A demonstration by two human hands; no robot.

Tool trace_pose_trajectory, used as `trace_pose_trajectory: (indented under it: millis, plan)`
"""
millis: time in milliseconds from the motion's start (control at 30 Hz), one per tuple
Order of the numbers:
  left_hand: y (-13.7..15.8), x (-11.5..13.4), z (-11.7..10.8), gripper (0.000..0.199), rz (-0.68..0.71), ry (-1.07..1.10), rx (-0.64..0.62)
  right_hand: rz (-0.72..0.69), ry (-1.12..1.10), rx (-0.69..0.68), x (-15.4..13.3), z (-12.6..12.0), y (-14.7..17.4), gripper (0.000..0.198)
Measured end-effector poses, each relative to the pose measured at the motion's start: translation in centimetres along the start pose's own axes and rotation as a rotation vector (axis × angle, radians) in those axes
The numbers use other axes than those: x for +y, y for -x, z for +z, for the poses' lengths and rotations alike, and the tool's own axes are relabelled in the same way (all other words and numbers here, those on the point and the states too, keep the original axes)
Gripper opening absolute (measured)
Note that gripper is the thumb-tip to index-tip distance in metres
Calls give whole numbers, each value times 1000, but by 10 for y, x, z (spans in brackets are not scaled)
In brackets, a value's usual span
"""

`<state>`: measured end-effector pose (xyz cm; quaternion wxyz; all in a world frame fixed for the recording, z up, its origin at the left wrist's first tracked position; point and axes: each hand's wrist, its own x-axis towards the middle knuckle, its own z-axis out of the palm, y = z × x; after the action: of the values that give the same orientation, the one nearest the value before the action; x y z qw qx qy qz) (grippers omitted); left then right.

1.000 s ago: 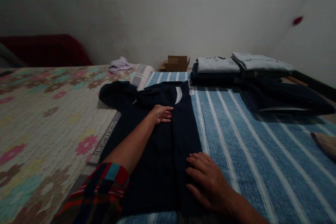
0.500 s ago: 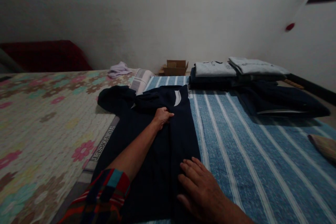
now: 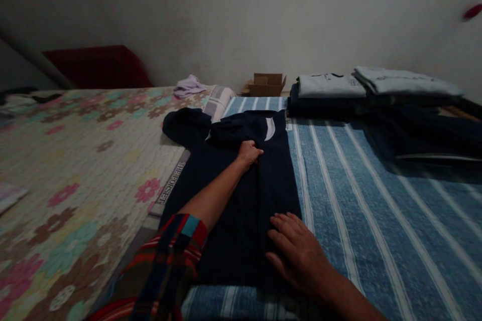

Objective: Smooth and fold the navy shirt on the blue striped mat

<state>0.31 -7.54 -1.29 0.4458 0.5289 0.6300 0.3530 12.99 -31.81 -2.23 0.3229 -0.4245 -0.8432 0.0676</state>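
At the far left lies a floral bedspread [image 3: 75,160] in cream, with pink, brown and teal flowers, and behind it a dark red headboard or cushion [image 3: 98,66] stands against the plain white wall [image 3: 226,20]. A small lilac cloth [image 3: 187,85] lies at the far edge of the bedspread. In the middle, a dark navy shirt [image 3: 241,200] is spread over the border between the bedspread and a blue striped sheet [image 3: 357,200], with its collar away from the person. The left hand [image 3: 249,153], coming out of a red plaid sleeve [image 3: 169,261], is closed, and its fingers pinch the shirt fabric near the collar. The right hand [image 3: 297,253] lies flat and open on the near right edge of the shirt, with fingers spread, and holds nothing. Behind the shirt, by the wall, a small cardboard box [image 3: 266,84] stands. To the right, stacks of folded clothes [image 3: 361,93], grey on dark, rest on the striped sheet.
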Motion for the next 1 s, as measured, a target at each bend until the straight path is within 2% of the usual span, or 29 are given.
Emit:
trace_pose_trajectory:
  millis: [300,467,667,733,800,900,1000]
  plan:
    - [0,-3,5,23,25,-67,26,-9,10,52,0,7,-1,24]
    - [3,-2,3,20,-5,-89,-7,-30,-60,158,14,-8,0,23]
    - [10,5,-4,7,-93,-129,-109,-2,-86,235,35,-28,13,21]
    - [13,6,-7,13,-122,-152,-152,-28,-63,203,34,-31,19,22]
    - [17,7,-7,28,-141,-173,-182,-79,-46,135,29,-33,23,24]
    - [21,6,-6,50,-142,-194,-190,-162,-39,-42,16,-35,21,31]
    - [24,7,-5,55,-119,-200,-174,-205,-55,-253,7,-34,10,42]
